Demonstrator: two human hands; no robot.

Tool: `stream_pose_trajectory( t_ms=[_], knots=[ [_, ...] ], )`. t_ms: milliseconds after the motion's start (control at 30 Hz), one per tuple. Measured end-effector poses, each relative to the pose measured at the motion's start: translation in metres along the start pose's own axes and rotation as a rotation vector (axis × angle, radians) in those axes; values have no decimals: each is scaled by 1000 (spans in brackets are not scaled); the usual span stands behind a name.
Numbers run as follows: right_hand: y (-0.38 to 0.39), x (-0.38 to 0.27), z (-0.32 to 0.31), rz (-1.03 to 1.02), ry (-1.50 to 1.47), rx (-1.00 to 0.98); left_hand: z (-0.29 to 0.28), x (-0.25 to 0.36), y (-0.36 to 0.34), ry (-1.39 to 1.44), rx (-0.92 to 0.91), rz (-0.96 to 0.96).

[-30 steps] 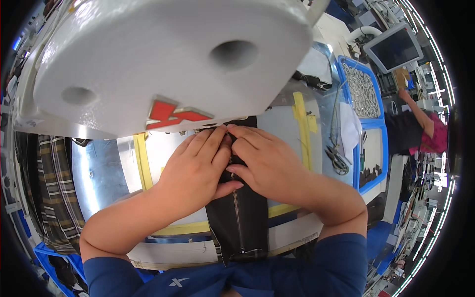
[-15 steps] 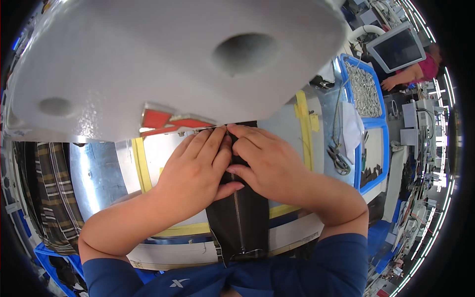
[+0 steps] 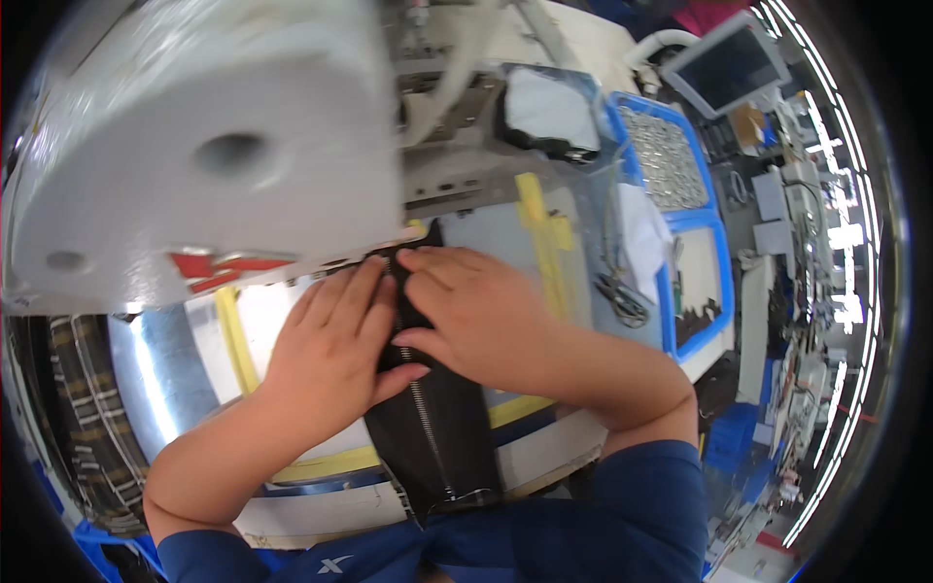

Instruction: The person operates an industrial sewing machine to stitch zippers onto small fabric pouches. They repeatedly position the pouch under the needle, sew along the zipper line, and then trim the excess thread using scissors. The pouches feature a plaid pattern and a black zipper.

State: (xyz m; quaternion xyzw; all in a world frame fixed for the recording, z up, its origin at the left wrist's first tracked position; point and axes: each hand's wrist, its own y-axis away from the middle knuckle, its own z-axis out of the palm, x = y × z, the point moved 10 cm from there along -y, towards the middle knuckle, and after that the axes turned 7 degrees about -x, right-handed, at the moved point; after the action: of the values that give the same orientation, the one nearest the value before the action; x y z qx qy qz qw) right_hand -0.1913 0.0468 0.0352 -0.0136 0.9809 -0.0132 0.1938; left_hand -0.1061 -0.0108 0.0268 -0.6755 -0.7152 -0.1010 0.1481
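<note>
A long black fabric piece with a metal zipper down its middle lies on the work surface, running from the machine toward my body. My left hand rests on its left side, fingers stretched forward and thumb apart near the zipper. On the other side my right hand presses the cloth, fingers somewhat bent and thumb reaching the zipper. Both sets of fingertips meet the fabric's far end, close to the white sewing machine head. The machine's needle area is hidden behind its head.
Yellow tape strips mark the table. To the right stand a blue tray full of small metal pieces and another blue tray with dark pieces. Wire or cord and white cloth lie beside them. Plaid fabric hangs at left.
My view has shifted, so the machine head, hands and fabric appear farther left and more of the machine's right side shows. Both hands stay on the fabric in nearly the same pose.
</note>
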Motion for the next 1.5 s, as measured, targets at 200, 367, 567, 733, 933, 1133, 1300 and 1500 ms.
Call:
stream_pose_trajectory(
  t_ms=[200,367,567,733,933,1133,1300,1500],
  knots=[
    [3,26,-26,232,-64,-98,3,4,4,-81,19,18],
    [86,93,-100,440,67,343,14,-3,7,-56,-41,-30],
    [321,254,-134,1224,-202,406,12,5,6,-35,-2,17],
    [379,283,-84,1367,-448,436,11,3,8,-50,-2,-4],
    [355,270,-98,1378,-290,409,7,0,10,-46,15,-6],
    [201,180,-103,879,-631,511,0,21,14,-112,76,132],
    [33,84,-30,551,-672,-5,2,29,23,-147,91,205],
    [-32,67,7,496,-468,-143,3,30,24,-108,96,210]
  ],
)
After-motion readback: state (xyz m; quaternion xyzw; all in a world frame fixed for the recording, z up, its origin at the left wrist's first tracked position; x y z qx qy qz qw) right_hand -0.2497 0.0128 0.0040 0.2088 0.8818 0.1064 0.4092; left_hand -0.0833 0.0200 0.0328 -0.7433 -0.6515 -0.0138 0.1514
